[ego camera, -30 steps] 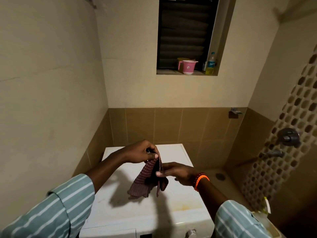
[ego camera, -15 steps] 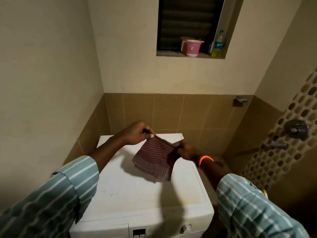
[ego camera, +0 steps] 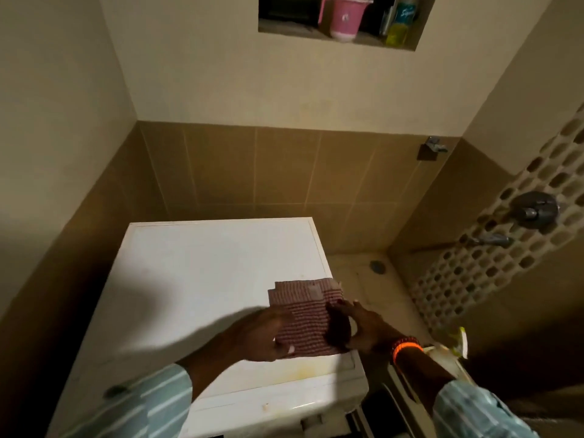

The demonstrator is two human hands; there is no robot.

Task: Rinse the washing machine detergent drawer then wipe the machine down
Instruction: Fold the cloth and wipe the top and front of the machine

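A white washing machine (ego camera: 205, 263) stands in the corner, its flat top facing me. A red-and-white striped cloth (ego camera: 303, 311) lies spread flat on the top near the right front edge. My left hand (ego camera: 259, 336) rests on the cloth's left side, fingers spread and slightly blurred. My right hand (ego camera: 360, 327), with an orange band at the wrist, touches the cloth's right edge at the machine's side. The detergent drawer is not in view.
A wall niche holds a pink mug (ego camera: 344, 17) and a green-yellow bottle (ego camera: 399, 23). Taps (ego camera: 534, 207) stick out of the patterned wall at right. A floor drain (ego camera: 377, 266) lies beyond the machine. A pale object (ego camera: 442, 352) sits below my right wrist.
The cloth, held up and stretched between both hands, has come down flat onto the machine top. Both hands moved down and right, and my view tilted downward.
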